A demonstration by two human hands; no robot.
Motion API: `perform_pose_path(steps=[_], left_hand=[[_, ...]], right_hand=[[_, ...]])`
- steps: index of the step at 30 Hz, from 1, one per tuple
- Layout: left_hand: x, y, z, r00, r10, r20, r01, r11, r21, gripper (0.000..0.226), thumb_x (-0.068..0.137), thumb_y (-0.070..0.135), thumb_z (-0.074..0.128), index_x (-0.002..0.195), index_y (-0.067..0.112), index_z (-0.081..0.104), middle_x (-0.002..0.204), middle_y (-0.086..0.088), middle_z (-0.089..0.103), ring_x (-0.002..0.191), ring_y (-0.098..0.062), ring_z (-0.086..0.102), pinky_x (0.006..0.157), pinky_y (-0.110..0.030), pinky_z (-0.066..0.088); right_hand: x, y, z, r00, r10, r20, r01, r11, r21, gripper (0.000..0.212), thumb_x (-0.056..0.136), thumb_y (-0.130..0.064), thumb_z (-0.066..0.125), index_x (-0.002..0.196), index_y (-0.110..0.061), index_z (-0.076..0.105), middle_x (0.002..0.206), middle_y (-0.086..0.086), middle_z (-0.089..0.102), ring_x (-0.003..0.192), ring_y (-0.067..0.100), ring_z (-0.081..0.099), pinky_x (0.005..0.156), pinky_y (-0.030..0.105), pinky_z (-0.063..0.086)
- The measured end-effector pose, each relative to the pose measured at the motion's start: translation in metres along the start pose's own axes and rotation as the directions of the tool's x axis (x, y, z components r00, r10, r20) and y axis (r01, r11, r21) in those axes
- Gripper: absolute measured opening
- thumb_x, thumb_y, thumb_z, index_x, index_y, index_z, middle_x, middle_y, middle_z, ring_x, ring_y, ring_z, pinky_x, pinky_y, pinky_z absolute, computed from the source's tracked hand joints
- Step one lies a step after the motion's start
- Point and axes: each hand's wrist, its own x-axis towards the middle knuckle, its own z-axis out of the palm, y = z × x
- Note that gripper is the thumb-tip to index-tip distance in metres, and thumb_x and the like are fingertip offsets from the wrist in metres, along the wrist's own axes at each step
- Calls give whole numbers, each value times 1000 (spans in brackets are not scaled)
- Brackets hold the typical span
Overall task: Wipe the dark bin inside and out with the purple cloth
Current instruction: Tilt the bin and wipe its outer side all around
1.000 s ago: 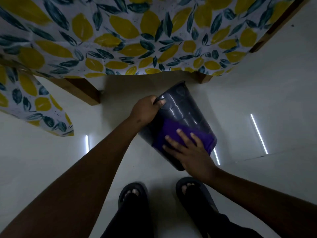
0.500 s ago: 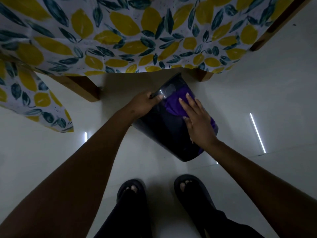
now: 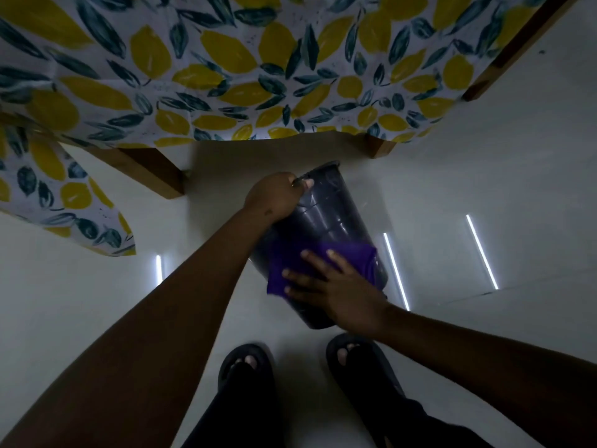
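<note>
Against tilted dark bin (image 3: 332, 215) outer wall: folded purple cloth (image 3: 292, 265).

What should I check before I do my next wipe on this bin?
1. Left hand grip on the rim of the dark bin: ok, fingers curl over it.
2. Right hand pressing flat on the purple cloth: ok.
3. Cloth lying against the bin's outer wall: ok.
4. Bin tilted with its mouth pointing away from you: ok.
5. Inside already wiped: cannot tell, the inside is hidden.
</note>
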Motion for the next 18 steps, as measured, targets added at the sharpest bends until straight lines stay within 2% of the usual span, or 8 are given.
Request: perform_pose_path(steps=[2, 4, 6, 7, 9, 11, 15, 18], left_hand=[[3, 7, 0, 1000, 6, 25, -6, 1000, 18, 39, 94, 50, 44, 85, 14, 55, 88, -7, 55, 86, -24, 53, 72, -28, 33], [5, 8, -1, 998, 10, 58, -11, 1000, 13, 41, 94, 49, 44, 94, 11, 59, 98, -11, 60, 90, -24, 54, 75, -29, 35], [4, 4, -3, 997, 15, 76, -16, 1000, 11, 46, 94, 49, 44, 107, 7, 61, 111, -15, 63, 98, -27, 57, 79, -30, 39], [5, 2, -4, 996, 17, 88, -18, 1000, 14, 48, 95, 48, 44, 112, 6, 60, 117, -16, 63, 104, -29, 57, 83, -31, 40], [5, 1, -6, 993, 22, 117, -23, 1000, 7, 51, 95, 47, 45, 119, 4, 58, 124, -18, 60, 112, -30, 56, 91, -35, 42], [5, 2, -6, 992, 45, 121, -45, 999, -4, 49, 95, 46, 45, 113, 3, 61, 115, -19, 63, 104, -31, 58, 88, -36, 44], [-2, -1, -9, 993, 54, 107, -44, 995, -92, 37, 94, 44, 50, 82, 9, 55, 71, -3, 54, 79, -22, 52, 64, -30, 36], [-9, -26, -20, 989, 11, 146, 17, 983, -184, 46, 87, 53, 57, 89, 7, 63, 88, -9, 66, 85, -22, 61, 74, -33, 47]], right_hand=[[11, -10, -2, 980, -130, 148, 147, 982, -115, 81, 79, -31, 65, 149, -26, 26, 162, -2, 6, 145, 31, -21, 110, 55, -19], [21, -15, -3, 966, -116, 230, 165, 964, -207, 80, 83, -37, 62, 150, -24, 22, 162, 1, 2, 142, 31, -26, 106, 54, -25], [29, -12, -6, 988, -85, 128, 110, 974, -197, 82, 78, -37, 68, 148, -27, 28, 161, -1, 12, 145, 28, -15, 111, 53, -18], [32, -11, -8, 999, -36, 38, 40, 993, -113, 82, 77, -33, 70, 148, -28, 29, 160, -2, 18, 147, 27, -9, 114, 53, -14], [35, -5, -11, 971, 187, -150, -170, 978, 124, 75, 84, -21, 67, 146, -33, 27, 158, -7, 23, 148, 23, -2, 117, 50, -6], [37, 1, -16, 908, 367, -202, -324, 921, 217, 70, 91, -18, 60, 147, -40, 24, 158, -14, 16, 147, 20, -3, 116, 48, 2], [32, 5, -18, 922, 352, -162, -317, 925, 208, 71, 89, -11, 57, 146, -41, 27, 158, -14, 11, 148, 21, -1, 115, 50, 10], [28, 15, -20, 905, 395, -160, -359, 909, 213, 69, 87, -10, 54, 145, -40, 33, 159, -13, 19, 148, 22, 7, 114, 49, 15]])
